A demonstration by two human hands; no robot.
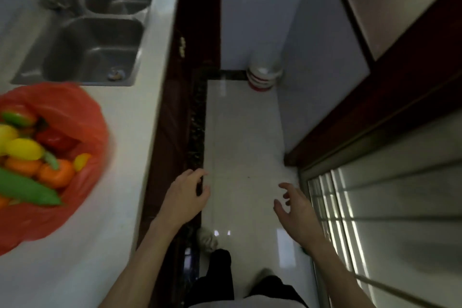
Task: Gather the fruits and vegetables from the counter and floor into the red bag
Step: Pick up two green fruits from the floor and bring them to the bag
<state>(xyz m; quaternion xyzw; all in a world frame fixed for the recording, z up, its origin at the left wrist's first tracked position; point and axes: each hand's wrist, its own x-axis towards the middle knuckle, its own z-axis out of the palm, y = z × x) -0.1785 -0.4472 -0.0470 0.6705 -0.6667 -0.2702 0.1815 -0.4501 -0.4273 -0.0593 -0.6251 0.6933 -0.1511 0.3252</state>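
The red bag [82,117] sits open on the white counter [120,182] at the left edge. Inside it lie several fruits and vegetables: yellow lemons [23,149], orange fruits [56,174], a red pepper [56,140] and a green pea pod [27,190]. My left hand [186,194] hangs over the counter's front edge, fingers spread, holding nothing. My right hand [296,207] hovers above the pale floor tiles [240,132], fingers apart and empty. No fruit shows on the visible floor or counter outside the bag.
A steel double sink [87,40] with a tap is set into the counter beyond the bag. Dark red cabinet fronts [180,82] run below the counter. A white and red bucket [262,77] stands at the far end of the narrow floor. A sliding door [387,207] borders the right.
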